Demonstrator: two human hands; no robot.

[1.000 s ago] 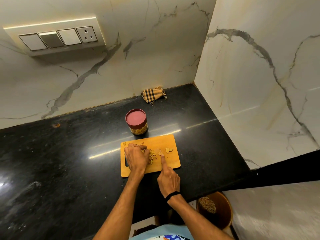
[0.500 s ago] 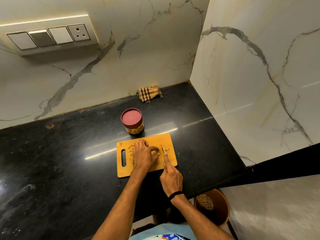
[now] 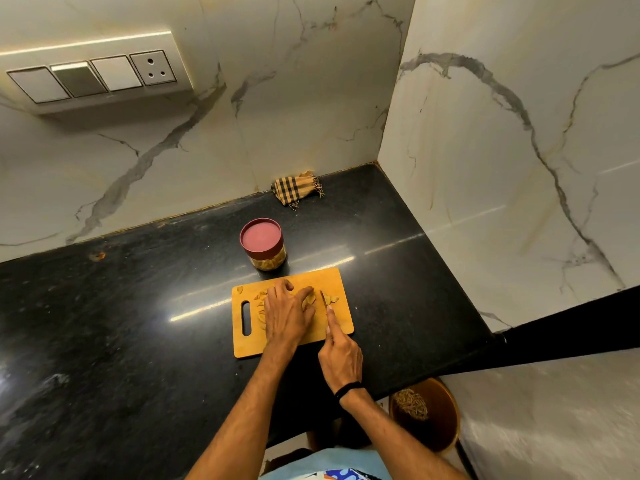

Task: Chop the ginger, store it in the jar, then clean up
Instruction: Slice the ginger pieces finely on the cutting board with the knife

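From my end, the black bench (image 3: 104, 341) fills most of the view and runs into the marble corner at the far right.

On the floor below its near right corner stands a round brown bin (image 3: 446, 407) with a heap of stringy brownish scraps in it.

The wooden cutting board (image 3: 337, 280) lies toward the bench's near edge, its handle slot at the left end.

Just behind the board's far edge is the jar (image 3: 264, 242). Its dark red lid is on, and yellowish pieces show through the clear wall below it.

A checked cloth (image 3: 296, 190) sits crumpled against the far edge, near the corner.

My left hand (image 3: 285, 315) lies palm down over the middle of the board, fingers bent and pinning a lump of ginger (image 3: 310, 299) under the fingertips.

My right hand (image 3: 341, 355) grips the knife (image 3: 323, 301). The forefinger is stretched along the back of the blade and the handle is hidden in the fist. The blade stands just right of the lump, tip toward the far edge.

A few cut slices (image 3: 333, 299) lie just right of the blade, more peek out left of my left hand, and one chip sits at the board's far left corner.

A second ago my left hand covered the slot at the board's left end. It has since shifted right, so the slot shows. The knife has kept its place beside the lump, and the jar and the cloth have not moved.
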